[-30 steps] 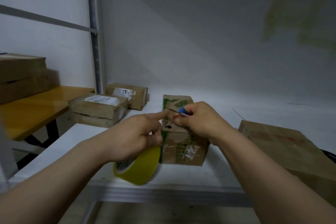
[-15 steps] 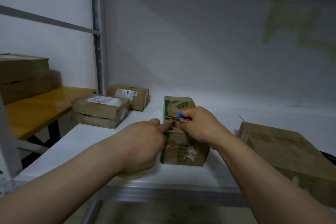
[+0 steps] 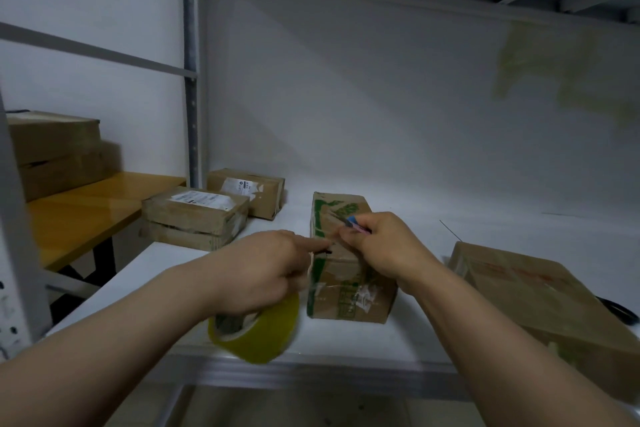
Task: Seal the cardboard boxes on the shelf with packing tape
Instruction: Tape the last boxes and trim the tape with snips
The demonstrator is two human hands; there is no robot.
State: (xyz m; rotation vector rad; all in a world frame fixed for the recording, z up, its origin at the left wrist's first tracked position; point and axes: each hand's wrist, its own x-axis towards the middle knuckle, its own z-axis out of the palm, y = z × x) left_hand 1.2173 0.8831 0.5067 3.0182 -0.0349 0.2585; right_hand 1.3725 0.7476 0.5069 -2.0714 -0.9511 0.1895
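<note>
While the left hand gripped a yellow packing-tape roll, its forefinger pointed at the green-printed cardboard box on the white shelf. The right hand pinched a small blue-and-pink tool at the box's top.

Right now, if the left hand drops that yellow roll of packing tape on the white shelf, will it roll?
Likely rigid and light: the left hand carries the yellow roll of packing tape on curled fingers. Round, so on edge it may roll; it hangs near the lip of the white shelf. Laid flat, it should stay.
</note>
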